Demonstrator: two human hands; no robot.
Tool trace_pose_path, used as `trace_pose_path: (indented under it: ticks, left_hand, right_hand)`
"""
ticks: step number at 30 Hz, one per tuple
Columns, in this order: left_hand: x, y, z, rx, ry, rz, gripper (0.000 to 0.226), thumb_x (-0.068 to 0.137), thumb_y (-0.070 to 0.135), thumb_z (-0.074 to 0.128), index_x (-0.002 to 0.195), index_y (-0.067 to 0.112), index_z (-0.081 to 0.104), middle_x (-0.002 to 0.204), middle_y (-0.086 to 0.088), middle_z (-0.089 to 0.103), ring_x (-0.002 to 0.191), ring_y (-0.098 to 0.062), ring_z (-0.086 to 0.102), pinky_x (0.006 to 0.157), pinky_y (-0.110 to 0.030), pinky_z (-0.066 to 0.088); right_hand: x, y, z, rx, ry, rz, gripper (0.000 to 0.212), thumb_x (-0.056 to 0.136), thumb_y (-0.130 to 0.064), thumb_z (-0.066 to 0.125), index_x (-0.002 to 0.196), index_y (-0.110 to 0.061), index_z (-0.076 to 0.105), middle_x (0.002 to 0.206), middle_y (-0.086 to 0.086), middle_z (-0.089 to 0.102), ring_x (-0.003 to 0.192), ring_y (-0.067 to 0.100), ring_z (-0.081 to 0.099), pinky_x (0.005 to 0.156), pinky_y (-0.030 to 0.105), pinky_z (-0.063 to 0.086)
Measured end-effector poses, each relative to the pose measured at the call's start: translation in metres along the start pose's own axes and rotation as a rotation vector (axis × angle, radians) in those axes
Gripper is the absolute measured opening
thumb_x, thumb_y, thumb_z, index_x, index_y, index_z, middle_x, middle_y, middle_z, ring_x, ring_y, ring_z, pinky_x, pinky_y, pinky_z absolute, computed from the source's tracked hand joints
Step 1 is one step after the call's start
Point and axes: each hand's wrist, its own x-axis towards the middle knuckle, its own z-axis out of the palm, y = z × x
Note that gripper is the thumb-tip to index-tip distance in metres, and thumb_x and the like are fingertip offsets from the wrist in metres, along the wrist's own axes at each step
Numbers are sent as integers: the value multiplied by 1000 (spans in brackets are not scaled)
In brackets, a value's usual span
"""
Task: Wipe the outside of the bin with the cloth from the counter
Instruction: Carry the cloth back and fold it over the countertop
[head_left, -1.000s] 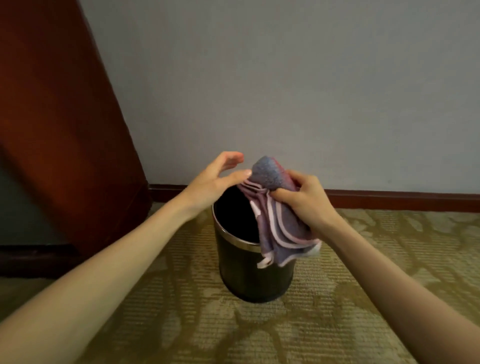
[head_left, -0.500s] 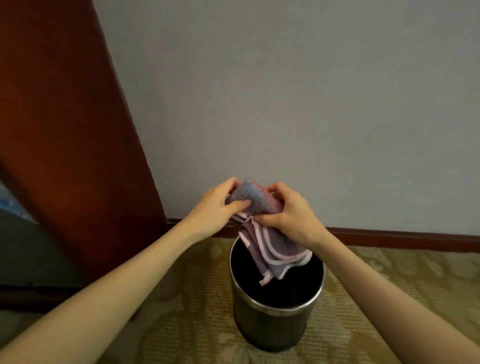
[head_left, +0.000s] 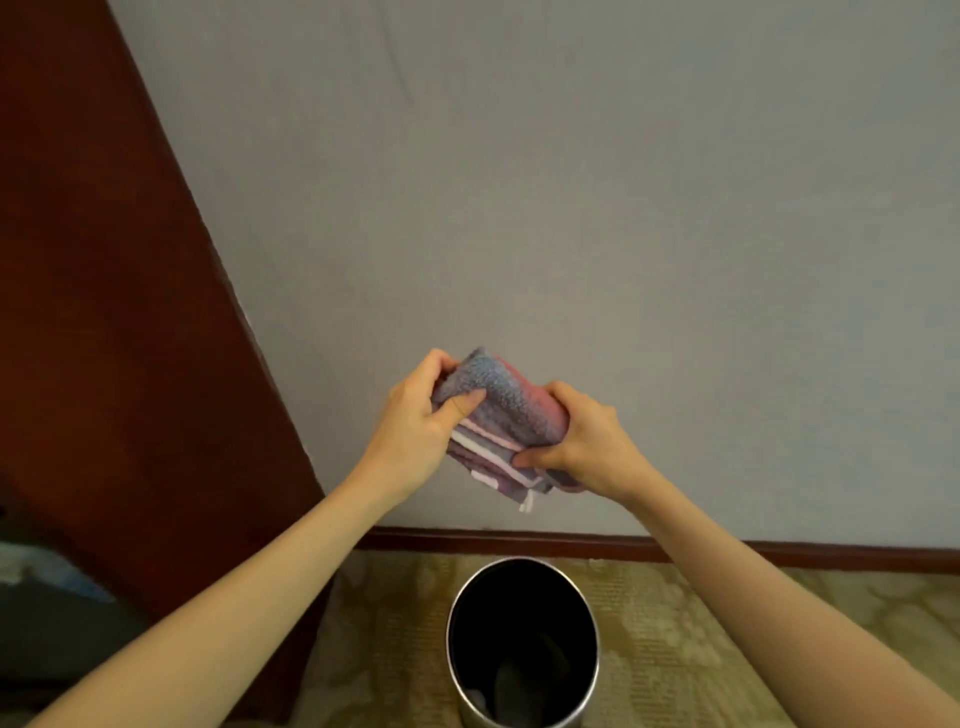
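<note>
A: Since a second ago, when only the right hand (head_left: 582, 441) held the cloth (head_left: 498, 426) draped at the bin (head_left: 522, 644) rim, things have moved up. Both hands are on it now, raised in front of the wall (head_left: 571, 208), well above the bin.

B: Grip?

A: Left hand (head_left: 415, 426) closed on the upper left corner, thumb on top of the fabric. Right hand wrapped around the lower right edge, thumb pinching the striped hem. Cloth bunched between them, not spread flat.

B: Bin?

A: Upright on the carpet (head_left: 701, 623), low in frame, near the skirting (head_left: 727, 548). Dark inside, metal rim. Something dark sits at the bottom, can't tell what. Outer wall mostly cut off by the frame edge.

B: Cloth touching it?

A: No. Clear gap, nothing touching the bin at all.

B: So what does the lift mean?

A: My read: refolding or regripping the cloth into a pad before wiping. Half a second ago the left hand had just joined at the top; now both hold it firmly and higher.

B: Progress?

A: Can't tell how much of the outside is wiped. No contact now, so wiping is paused at least.

B: Next?

A: Probably bring the pad down to the side wall, one hand steadying the rim. A light bin may slide or tip on carpet if pushed sideways.
</note>
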Motion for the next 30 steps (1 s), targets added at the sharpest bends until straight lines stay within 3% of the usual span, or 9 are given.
trace_pose_path:
  ticks: [5, 12, 18, 23, 30]
  left_hand:
    - [37, 73, -39, -14, 43, -13, 10, 89, 17, 60, 87, 10, 52, 73, 4, 53, 63, -4, 47, 57, -15, 35]
    - [86, 180, -103, 54, 86, -42, 13, 89, 20, 60, 94, 9, 54, 80, 0, 59, 68, -6, 51, 59, -15, 36]
    - [116, 258, -163, 147, 90, -55, 15, 90, 20, 59, 97, 8, 54, 87, -10, 63, 78, -23, 58, 64, -27, 39]
    - [139, 308, -217, 198, 120, -19, 13, 90, 18, 59, 96, 8, 54, 84, -5, 62, 73, -15, 55, 58, -13, 35]
    - [155, 333, -290, 263, 252, 3, 16, 91, 22, 57, 92, 7, 52, 81, -7, 61, 73, -17, 54, 58, -16, 35]
  right_hand:
    - [24, -62, -69, 123, -83, 33, 53, 57, -15, 85, 100, -20, 57, 94, 3, 66, 87, 26, 63, 72, 43, 53]
    - [53, -154, -168, 175, -239, 50, 50, 58, -20, 88, 101, -20, 62, 96, -2, 67, 86, 12, 61, 78, 26, 48]
    - [70, -238, -231, 191, -324, 35, 42, 62, -18, 87, 98, -14, 66, 93, -1, 67, 82, 11, 59, 77, 27, 49]
    - [87, -307, -260, 208, -342, 3, 40, 64, -14, 85, 99, -10, 66, 90, -1, 66, 79, 9, 59, 71, 22, 49]
    - [109, -381, -268, 345, -407, 1, 39, 70, -5, 78, 107, -5, 65, 100, 7, 69, 87, 13, 63, 82, 28, 50]
